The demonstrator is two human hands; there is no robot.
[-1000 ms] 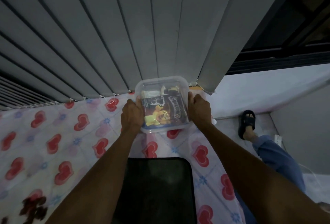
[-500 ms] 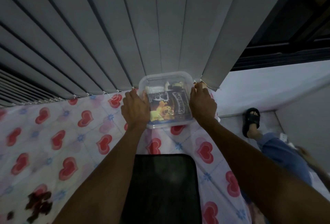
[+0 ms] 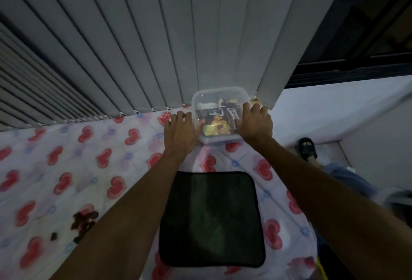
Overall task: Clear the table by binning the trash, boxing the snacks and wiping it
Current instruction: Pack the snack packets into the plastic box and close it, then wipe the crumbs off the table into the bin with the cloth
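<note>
Head view: my left hand [image 3: 180, 133] and right hand [image 3: 254, 123] flank the clear snack box [image 3: 219, 115] at twelve o'clock on the heart-print table [image 3: 66, 168], against the blinds [image 3: 156, 45]. Left grip loose, fingers spread beside the box; right grip rests on it. A dark cloth [image 3: 211, 219] lies at six o'clock. Brown crumbs [image 3: 83, 224] at eight o'clock could smear while wiping.

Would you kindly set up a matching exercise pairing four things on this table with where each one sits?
Things:
1. clear snack box
2. dark cloth
3. brown crumbs
4. left hand

Places:
A. near table edge, between the forearms
B. far edge, against the blinds
C. left of the forearms, on the heart-print cover
D. flat beside the box's left side

Pairs: 1-B, 2-A, 3-C, 4-D
</note>
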